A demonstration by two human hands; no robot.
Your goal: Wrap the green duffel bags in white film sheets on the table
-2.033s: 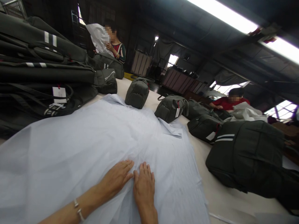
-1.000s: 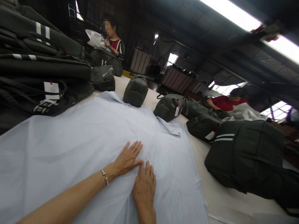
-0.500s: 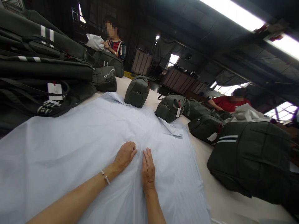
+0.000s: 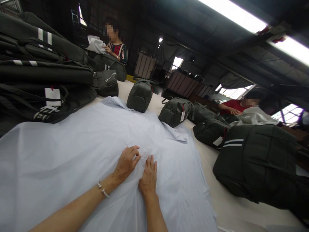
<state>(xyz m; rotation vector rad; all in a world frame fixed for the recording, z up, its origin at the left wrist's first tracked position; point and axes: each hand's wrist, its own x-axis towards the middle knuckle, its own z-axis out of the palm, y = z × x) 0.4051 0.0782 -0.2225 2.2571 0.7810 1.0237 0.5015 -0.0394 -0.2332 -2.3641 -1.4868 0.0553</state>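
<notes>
A large pale blue sheet of thin fabric [image 4: 72, 145] lies spread over the white table [image 4: 227, 199]. My left hand [image 4: 126, 162], with a bracelet at the wrist, rests on the sheet near its middle, fingers curled and pinching at the cloth. My right hand [image 4: 148, 177] lies flat on the sheet right beside it, fingers stretched out together. The two hands almost touch. A small wrinkle of cloth rises between them.
Dark green bags surround the sheet: a tall stack [image 4: 36, 67] at the left, two small ones [image 4: 140, 95] [image 4: 175, 111] at the far edge, a big one [image 4: 256, 161] at the right. One person [image 4: 116, 48] handles white paper at the back left; another in red [image 4: 238, 106] works at the right.
Both hands slid forward over the sheet. My left hand went from flat with spread fingers to curled, pinching the cloth. My right hand stayed flat beside it.
</notes>
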